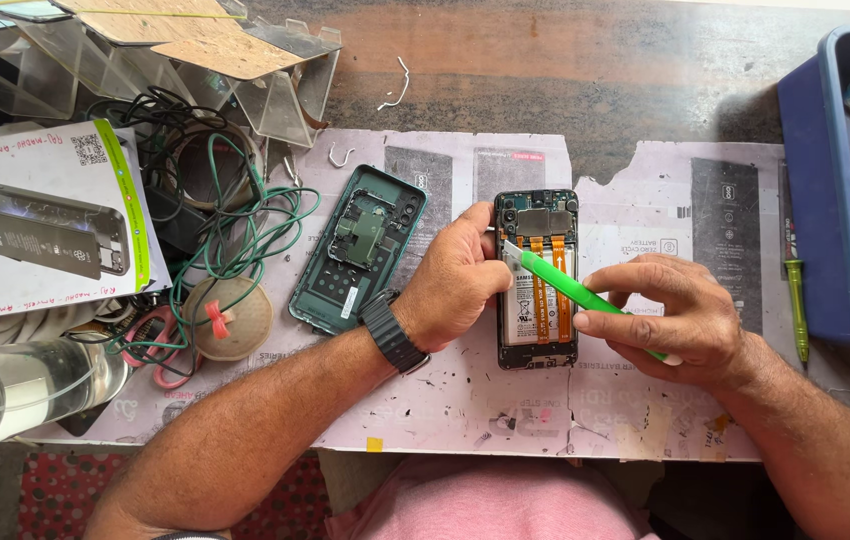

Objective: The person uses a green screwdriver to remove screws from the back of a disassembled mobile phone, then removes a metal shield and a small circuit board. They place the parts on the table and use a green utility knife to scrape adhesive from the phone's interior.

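Lap: pink cloth (pixel 490 505) at the bottom edge, nearest the camera.
Work mat: paper sheet (pixel 465 400) spread over the wooden table (pixel 585 70), speckled with small dark bits.
Left hand: left hand (pixel 455 280) with a black wristwatch (pixel 392 332), fingers curled shut around the left edge of the opened phone (pixel 537 280), pinning it flat to the sheet.
Right hand: right hand (pixel 670 315) closed, thumb and fingers clamped on the rear end of a green pry tool (pixel 570 288).
Tool position: it runs up and to the left from the right hand; its pale tip lies on the upper left of the phone, just beside the left thumb.
Phone: back removed, battery and two orange ribbon strips exposed, long axis pointing away from the body, midway between the two hands.
Back cover: dark green phone back cover (pixel 358 250) lying inside-up, tilted, just left of the left hand, not touched.
Left clutter: tangle of green wires (pixel 245 225), round pale disc (pixel 230 318), printed box (pixel 40 215), clear plastic bottle (pixel 25 385).
Right side: green-handled screwdriver (pixel 795 290) on the sheet, blue tray (pixel 825 200) of tools beside it.
Far edge: clear acrylic stand (pixel 275 80), bent wire bit (pixel 397 88) on bare wood.
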